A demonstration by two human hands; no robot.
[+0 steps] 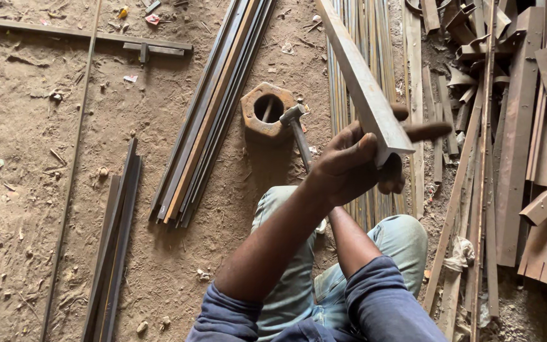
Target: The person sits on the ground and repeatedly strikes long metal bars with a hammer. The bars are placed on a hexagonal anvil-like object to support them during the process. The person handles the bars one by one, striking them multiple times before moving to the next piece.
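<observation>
Sandy workshop floor (26, 126) spreads under me, littered with metal. I count one bundle of long steel strips (213, 107) lying diagonally to my left, one shorter pair of dark bars (115, 247) nearer the lower left, one thin rod (74, 158) running almost the length of the floor, and one flat bar with a cross-piece (96, 39) at the top left. One rusty hexagonal block (267, 111) with a round hole sits ahead of my knees, and one hammer (295, 123) rests with its head against that block, handle pointing back toward me. To my right is a heap of rusted scrap plates and angle pieces (533, 139), too many to count, and a row of thin rods (368, 38) lies beyond my hands.

I hold one long angle bar (362, 82), raised off the floor and slanting away up and to the left. My left hand (349, 168) is wrapped around its near end, thumb pressed along the face. My right hand (406, 158) is mostly hidden behind the bar; two fingers (428, 131) stick out past its edge, so it looks to be bracing the bar, though I cannot tell how firmly. The bar's near end lies right between both hands, above my jeans-clad knees (406, 237)
</observation>
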